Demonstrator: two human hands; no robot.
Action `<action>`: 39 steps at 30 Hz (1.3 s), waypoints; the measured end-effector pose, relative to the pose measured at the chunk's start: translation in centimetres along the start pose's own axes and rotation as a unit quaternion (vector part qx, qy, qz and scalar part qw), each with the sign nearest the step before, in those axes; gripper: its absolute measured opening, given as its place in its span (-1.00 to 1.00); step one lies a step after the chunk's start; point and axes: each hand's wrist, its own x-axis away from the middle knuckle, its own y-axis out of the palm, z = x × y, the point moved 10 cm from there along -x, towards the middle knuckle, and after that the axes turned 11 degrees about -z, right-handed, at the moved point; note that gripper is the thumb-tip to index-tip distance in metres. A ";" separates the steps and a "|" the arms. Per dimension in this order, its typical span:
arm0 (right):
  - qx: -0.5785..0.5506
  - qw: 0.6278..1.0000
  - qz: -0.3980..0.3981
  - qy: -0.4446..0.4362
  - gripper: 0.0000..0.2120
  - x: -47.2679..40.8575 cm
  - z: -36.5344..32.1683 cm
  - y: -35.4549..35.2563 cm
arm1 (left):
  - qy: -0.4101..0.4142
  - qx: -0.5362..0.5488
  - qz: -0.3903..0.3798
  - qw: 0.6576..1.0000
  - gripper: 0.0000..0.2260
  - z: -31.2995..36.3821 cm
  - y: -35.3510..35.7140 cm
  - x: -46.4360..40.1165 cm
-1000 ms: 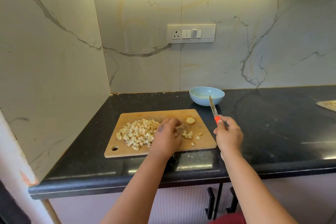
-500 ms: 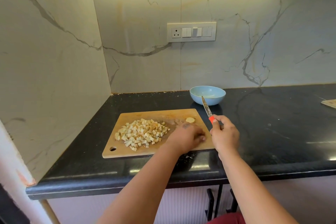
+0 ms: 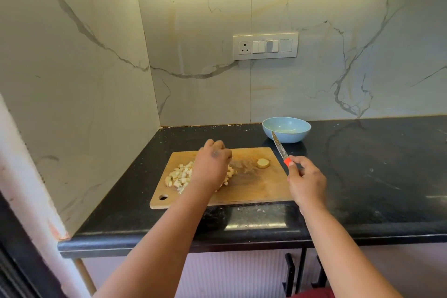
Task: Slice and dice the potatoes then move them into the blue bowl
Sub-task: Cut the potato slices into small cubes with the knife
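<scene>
While resting on cutting board (image 3: pixel 254 191), left hand (image 3: pixel 211 167) curled over diced potato (image 3: pixel 179 178), grip contents untellable, right hand (image 3: pixel 306 182) clamped on knife (image 3: pixel 280 150) beside board, blue bowl (image 3: pixel 286 129) behind board.

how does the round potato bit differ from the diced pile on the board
The round piece is one whole disc; the diced pile is many small cubes. The piece lies alone near the board's right end; the pile sits left, partly under the left hand. Both are pale and rest on the board.
</scene>
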 end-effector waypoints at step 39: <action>-0.063 0.998 0.017 0.025 -0.84 -0.6 1.2 -0.5 | -0.078 0.322 -0.040 0.943 -0.81 2.7 4.0 -2.3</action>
